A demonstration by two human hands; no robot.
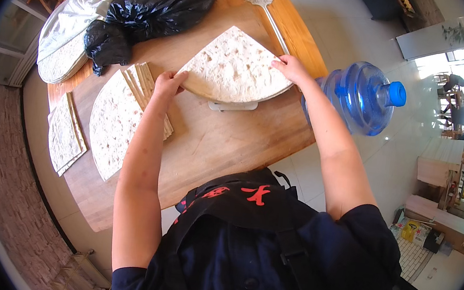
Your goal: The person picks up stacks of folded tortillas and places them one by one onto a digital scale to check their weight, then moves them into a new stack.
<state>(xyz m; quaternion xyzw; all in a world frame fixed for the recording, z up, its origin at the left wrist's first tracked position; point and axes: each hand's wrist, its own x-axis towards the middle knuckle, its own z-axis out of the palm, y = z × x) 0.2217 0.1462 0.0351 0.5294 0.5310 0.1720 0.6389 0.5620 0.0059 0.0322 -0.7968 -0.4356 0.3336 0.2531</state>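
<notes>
A quarter-round stack of thin flatbread (236, 68) lies across a small white scale (233, 107), most of which it hides. My left hand (170, 83) grips the stack's left corner, thumb on top. At the opposite corner my right hand (290, 69) pinches the edge, its thumb also on the upper face. Left of my left forearm, more wedge-shaped flatbread (114, 125) lies piled on the wooden board, partly hidden by the arm. A thinner folded wedge of flatbread (66, 137) rests farther left, near the board's edge.
A black plastic bag (166, 2) lies at the back, beside round flatbreads (58, 68) under a white cloth (82, 12). A fly swatter (269, 9) lies along the table's (308, 37) far right side. Close to my right forearm is a large blue water bottle (353, 96).
</notes>
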